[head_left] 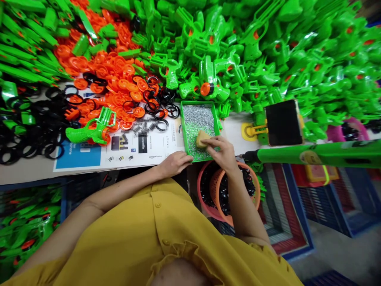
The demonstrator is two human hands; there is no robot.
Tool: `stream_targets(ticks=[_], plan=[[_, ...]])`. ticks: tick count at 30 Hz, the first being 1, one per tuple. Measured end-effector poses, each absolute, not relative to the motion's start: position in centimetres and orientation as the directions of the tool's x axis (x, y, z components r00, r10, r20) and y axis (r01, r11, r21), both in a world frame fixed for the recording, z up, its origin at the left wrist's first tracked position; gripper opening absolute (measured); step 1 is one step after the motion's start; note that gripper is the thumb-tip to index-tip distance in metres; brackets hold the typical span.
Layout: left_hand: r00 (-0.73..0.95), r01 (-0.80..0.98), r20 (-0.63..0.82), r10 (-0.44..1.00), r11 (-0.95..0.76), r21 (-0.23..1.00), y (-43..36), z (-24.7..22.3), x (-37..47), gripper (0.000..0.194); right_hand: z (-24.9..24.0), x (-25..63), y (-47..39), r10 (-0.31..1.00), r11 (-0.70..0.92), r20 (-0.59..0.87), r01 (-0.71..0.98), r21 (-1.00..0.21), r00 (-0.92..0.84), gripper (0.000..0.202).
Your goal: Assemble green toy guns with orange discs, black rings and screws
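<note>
A shallow green tray (pixel 182 131) stands at the table's front edge. Small silvery metal pieces (pixel 198 115), too small to name surely, cover its floor, packed more densely at the far end. My right hand (pixel 222 153) reaches over the tray and pinches a yellowish sponge-like block (pixel 201 139) against the pieces. At the tray's near left corner rests my left hand (pixel 174 163), its fingers bent together on the rim. Left of the tray lie loose metal springs (pixel 144 126), black rings (pixel 162 125) and a green toy gun (pixel 91 129) on a printed cardboard sheet (pixel 139 155).
Green toy gun parts (pixel 291 59) are heaped along the back, with orange discs (pixel 119 79) at left. A long green bar (pixel 321 154) juts in from the right, below a dark screen (pixel 284 122). Baskets (pixel 205 208) of black pieces stand below the edge.
</note>
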State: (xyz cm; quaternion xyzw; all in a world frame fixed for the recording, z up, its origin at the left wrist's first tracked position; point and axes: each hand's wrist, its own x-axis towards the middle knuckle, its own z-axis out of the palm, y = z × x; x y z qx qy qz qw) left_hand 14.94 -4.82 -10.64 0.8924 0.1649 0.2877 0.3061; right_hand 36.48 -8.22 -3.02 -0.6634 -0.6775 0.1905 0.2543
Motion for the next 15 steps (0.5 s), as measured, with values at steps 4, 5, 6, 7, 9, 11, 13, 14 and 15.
stream_targets(ticks=[4, 5, 6, 7, 9, 11, 13, 14, 15], plan=[[0.779, 0.122, 0.407, 0.478, -0.751, 0.649, -4.8, -10.5, 14.8, 0.021, -1.9, 36.8, -9.0, 0.982, 0.120, -0.045, 0.785, -0.608, -0.185, 0.033], [0.778, 0.123, 0.410, 0.477, -0.755, 0.645, -4.8, -10.5, 14.8, 0.021, -1.6, 37.0, -9.1, 0.973, 0.130, -0.075, 0.787, -0.603, -0.218, 0.033], [0.776, 0.124, 0.415, 0.475, -0.760, 0.637, -4.8, -10.5, 14.8, 0.021, -1.4, 37.2, -9.2, 0.972, 0.127, -0.083, 0.793, -0.596, -0.219, 0.033], [0.774, 0.124, 0.422, 0.472, -0.767, 0.629, -4.9, -10.5, 14.8, 0.022, -1.2, 37.4, -9.3, 0.979, 0.115, -0.068, 0.802, -0.586, -0.190, 0.032], [0.772, 0.127, 0.432, 0.467, -0.778, 0.615, -4.9, -10.5, 14.7, 0.022, -1.1, 37.7, -9.4, 0.995, 0.071, -0.015, 0.831, -0.552, -0.095, 0.031], [0.776, 0.135, 0.423, 0.468, -0.779, 0.612, -4.8, -10.5, 14.7, 0.022, -1.2, 38.0, -9.6, 1.000, 0.024, 0.015, 0.868, -0.497, -0.019, 0.031], [0.786, 0.142, 0.405, 0.467, -0.774, 0.617, -4.8, -10.5, 14.7, 0.022, -1.6, 38.1, -9.8, 1.000, -0.001, -0.010, 0.896, -0.444, -0.004, 0.030], [0.789, 0.142, 0.399, 0.467, -0.770, 0.621, -4.8, -10.5, 14.7, 0.022, -1.7, 38.1, -10.0, 1.000, -0.003, -0.028, 0.905, -0.426, -0.010, 0.030], [0.791, 0.140, 0.397, 0.466, -0.769, 0.624, -4.8, -10.5, 14.7, 0.023, -1.9, 38.1, -10.2, 0.999, 0.004, -0.046, 0.909, -0.417, -0.026, 0.030]])
